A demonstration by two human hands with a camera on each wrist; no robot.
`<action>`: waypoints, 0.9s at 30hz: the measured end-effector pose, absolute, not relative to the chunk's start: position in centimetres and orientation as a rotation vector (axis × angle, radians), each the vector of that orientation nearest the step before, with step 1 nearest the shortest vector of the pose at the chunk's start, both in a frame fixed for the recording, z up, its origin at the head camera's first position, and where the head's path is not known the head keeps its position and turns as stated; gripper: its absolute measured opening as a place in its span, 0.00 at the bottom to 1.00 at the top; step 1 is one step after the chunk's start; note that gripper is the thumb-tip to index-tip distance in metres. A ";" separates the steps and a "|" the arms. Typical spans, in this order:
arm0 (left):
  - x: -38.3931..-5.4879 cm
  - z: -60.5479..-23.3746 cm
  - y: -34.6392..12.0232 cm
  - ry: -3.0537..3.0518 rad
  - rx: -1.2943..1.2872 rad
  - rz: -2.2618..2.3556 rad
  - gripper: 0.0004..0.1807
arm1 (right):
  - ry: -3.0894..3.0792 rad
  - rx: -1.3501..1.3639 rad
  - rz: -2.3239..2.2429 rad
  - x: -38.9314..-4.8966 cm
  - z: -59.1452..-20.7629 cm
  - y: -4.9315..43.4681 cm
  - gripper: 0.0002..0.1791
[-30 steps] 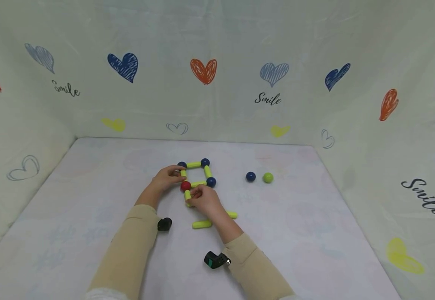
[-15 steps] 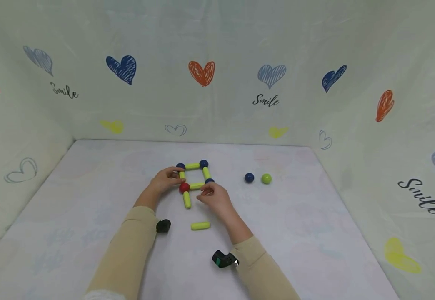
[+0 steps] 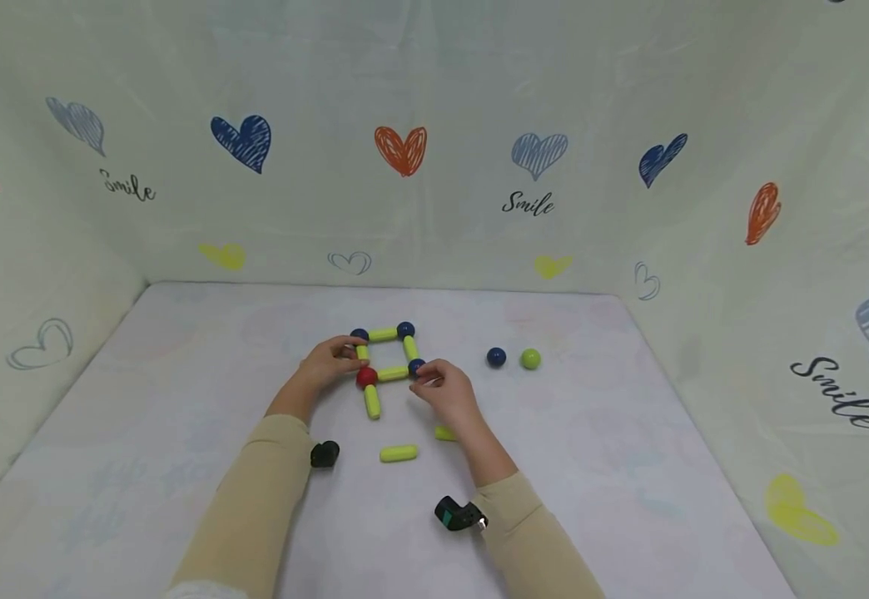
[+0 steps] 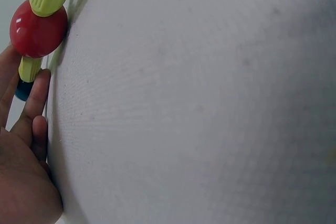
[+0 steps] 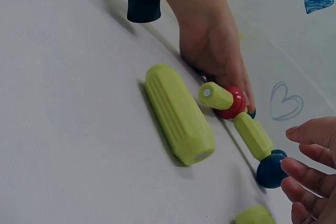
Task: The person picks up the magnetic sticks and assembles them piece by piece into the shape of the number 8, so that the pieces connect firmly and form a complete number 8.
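Note:
Yellow-green magnetic rods and balls form a square on the table. Its corners are a red ball [image 3: 366, 378], two blue balls at the back and a blue ball [image 3: 415, 367] at front right. My left hand [image 3: 327, 360] pinches the square's left rod [image 3: 363, 353], with fingers to either side of it in the left wrist view. From the red ball another rod [image 3: 372, 403] sticks out towards me. My right hand [image 3: 449, 393] is beside the front right blue ball, holding nothing; its fingers are spread loosely in the right wrist view [image 5: 315, 174]. Whether a fingertip touches that ball I cannot tell.
A loose rod [image 3: 399, 453] lies nearer to me, and a second one [image 3: 445, 433] is partly hidden by my right forearm. Off to the right sit a blue ball [image 3: 496, 357] and a green ball [image 3: 530, 358]. A curtain printed with hearts encloses the table.
My right hand has let go of the rod below the red ball and moved right, to the front right blue ball. My left hand has kept its hold on the left rod.

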State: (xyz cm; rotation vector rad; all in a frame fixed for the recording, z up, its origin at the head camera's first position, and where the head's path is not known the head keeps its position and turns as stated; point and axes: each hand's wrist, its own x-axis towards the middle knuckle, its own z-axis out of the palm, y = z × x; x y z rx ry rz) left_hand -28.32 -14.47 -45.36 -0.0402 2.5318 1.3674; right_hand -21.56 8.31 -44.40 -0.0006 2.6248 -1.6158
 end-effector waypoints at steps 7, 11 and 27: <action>-28.2 -45.5 -14.4 2.526 -0.058 1.357 0.27 | 2.683 0.044 -1.612 -22.4 -44.2 10.0 0.12; -28.2 -45.6 -14.5 2.535 -0.053 1.356 0.26 | 2.707 0.113 -1.594 -22.8 -44.1 11.1 0.14; -28.2 -45.7 -14.5 2.547 -0.056 1.362 0.26 | 2.839 0.283 -1.714 -23.5 -45.0 14.2 0.19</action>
